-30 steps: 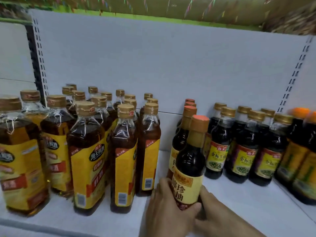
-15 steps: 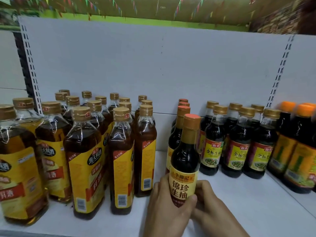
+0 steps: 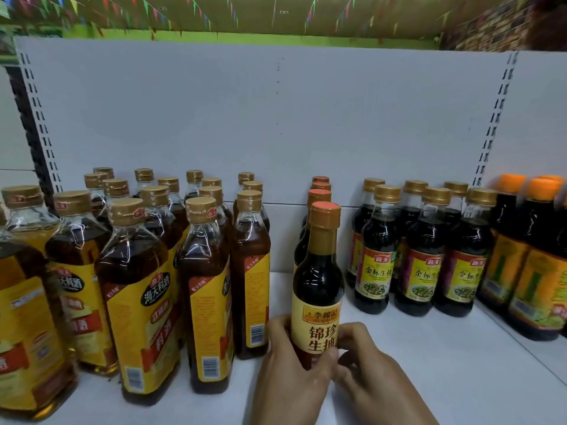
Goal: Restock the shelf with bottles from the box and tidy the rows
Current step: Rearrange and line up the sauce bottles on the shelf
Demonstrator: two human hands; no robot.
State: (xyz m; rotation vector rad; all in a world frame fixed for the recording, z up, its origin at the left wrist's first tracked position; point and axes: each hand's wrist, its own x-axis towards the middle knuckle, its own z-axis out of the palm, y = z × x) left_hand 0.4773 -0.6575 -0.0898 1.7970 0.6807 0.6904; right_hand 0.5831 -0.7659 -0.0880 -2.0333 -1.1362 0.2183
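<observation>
White shelf, white slotted back panel, bunting overhead.

1. Left hand: I grip the lower left side of the bottle. The fingers curl round behind it, and the thumb lies across the front, below the label.
2. Right hand: my fingers are curled, tips against the right edge of the label. Both hands hold this one bottle, low on its body.
3. Bottle: upright, dark contents, orange cap. It is at the front of the shelf, at the head of a row of like bottles that runs back toward the panel.
4. Left of it, just beside my left hand: wine bottles, yellow labels, gold caps, several deep.
5. Right of it, across a bare strip of shelf: soy bottles, gold caps, in two ranks.
6. Far right: orange-capped bottles.

Limits of view:
- My left hand covers the bottle's base, so I cannot tell whether it rests on the shelf.
- The lower edge cuts both forearms.
- Of the row behind, only caps and slivers of shoulder show.
- The left edge cuts the nearest wine bottle, and the right edge cuts the orange-capped bottles, whose labels are blurred.
- Rear wine bottles show caps only.
</observation>
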